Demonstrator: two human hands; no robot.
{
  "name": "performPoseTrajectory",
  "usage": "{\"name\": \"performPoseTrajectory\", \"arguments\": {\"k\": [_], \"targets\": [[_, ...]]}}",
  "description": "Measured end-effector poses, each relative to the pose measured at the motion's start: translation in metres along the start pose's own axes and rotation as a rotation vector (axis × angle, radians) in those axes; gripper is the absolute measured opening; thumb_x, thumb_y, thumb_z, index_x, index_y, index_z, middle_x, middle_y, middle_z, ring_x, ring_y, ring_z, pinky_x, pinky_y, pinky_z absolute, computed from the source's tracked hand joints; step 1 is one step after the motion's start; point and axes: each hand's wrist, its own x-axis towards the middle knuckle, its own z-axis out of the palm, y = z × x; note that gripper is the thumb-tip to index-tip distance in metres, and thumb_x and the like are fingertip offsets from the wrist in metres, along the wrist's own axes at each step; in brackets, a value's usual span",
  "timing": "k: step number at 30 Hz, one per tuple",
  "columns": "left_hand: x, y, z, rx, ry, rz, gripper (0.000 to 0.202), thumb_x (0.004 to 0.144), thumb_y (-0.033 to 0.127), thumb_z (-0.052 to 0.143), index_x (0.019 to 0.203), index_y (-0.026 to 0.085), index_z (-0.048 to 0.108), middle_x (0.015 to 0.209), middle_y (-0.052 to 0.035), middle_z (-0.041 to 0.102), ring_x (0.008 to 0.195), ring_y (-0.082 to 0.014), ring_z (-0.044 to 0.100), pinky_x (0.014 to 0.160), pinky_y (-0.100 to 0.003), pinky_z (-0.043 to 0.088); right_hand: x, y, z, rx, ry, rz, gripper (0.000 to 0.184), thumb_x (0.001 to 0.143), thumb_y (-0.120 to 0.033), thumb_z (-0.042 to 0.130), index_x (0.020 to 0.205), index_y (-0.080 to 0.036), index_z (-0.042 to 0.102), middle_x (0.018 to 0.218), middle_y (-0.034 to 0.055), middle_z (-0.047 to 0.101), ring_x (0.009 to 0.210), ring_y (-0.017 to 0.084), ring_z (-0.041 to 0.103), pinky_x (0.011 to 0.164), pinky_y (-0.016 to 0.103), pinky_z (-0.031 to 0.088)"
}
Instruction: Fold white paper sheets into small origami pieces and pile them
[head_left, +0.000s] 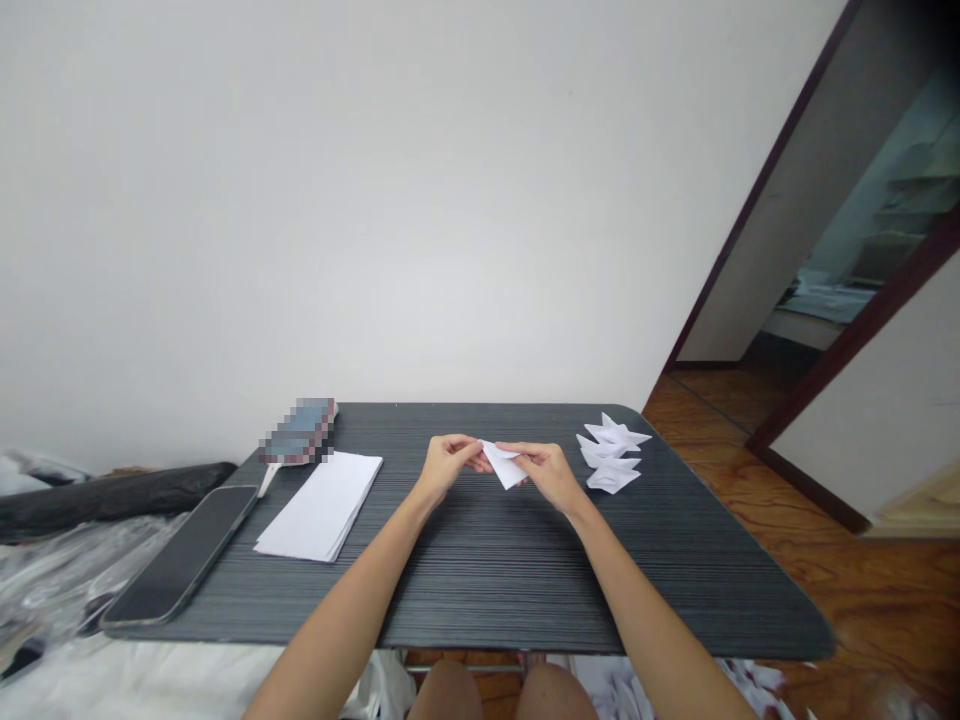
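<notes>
Between my two hands is a small folded piece of white paper (pixel 507 472), held just above the dark table (pixel 517 580). My left hand (pixel 450 466) pinches its upper left corner between thumb and fingers. On the other side, my right hand (pixel 546 470) grips the paper with the thumb on top and the fingers mostly hidden behind. Several folded white paper boats (pixel 611 455) sit in a cluster to the right of my right hand. To the left of my left hand lies a stack of white paper sheets (pixel 322 508).
A dark-screened phone (pixel 184 555) lies at the table's left edge. Behind it is a blurred-out packet (pixel 300 432) near the back left corner. The white wall (pixel 480 220) stands right behind the table. Crumpled plastic (pixel 67 580) lies left of the table; white paper pieces (pixel 611 685) lie below its front edge.
</notes>
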Motion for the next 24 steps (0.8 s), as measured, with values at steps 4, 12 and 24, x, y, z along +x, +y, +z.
{"name": "performPoseTrajectory", "arguments": {"k": [4,12,24], "targets": [[-0.0003,-0.0005,-0.0004,0.018,-0.018,0.042,0.025,0.068,0.031,0.057,0.070,0.006,0.059,0.060,-0.0084,0.064,0.054,-0.0171,0.061,0.052,-0.026,0.047,0.0010,0.0002,0.0013,-0.020,0.041,-0.008,0.023,0.067,-0.027,0.053,0.084,-0.019,0.067,0.060,0.0017,0.062,0.045,0.009,0.046,0.040,0.020,0.036],[0.0018,-0.0046,-0.0061,-0.051,-0.075,-0.017,0.033,0.071,0.037,0.053,0.071,0.005,0.059,0.064,-0.0108,0.063,0.058,-0.0166,0.061,0.057,-0.026,0.047,0.0001,0.0043,-0.0018,-0.084,0.027,-0.032,0.021,0.069,-0.022,0.050,0.080,-0.018,0.067,0.063,0.0014,0.060,0.047,0.009,0.046,0.042,0.020,0.034],[0.0014,-0.0035,-0.0080,0.072,-0.217,-0.049,0.036,0.071,0.041,0.051,0.061,0.007,0.055,0.046,-0.0035,0.057,0.039,-0.0105,0.054,0.040,-0.018,0.038,-0.0037,-0.0027,0.0015,-0.218,-0.105,-0.140,0.020,0.071,-0.015,0.047,0.075,-0.017,0.067,0.067,0.0016,0.057,0.057,0.010,0.049,0.051,0.021,0.036]]}}
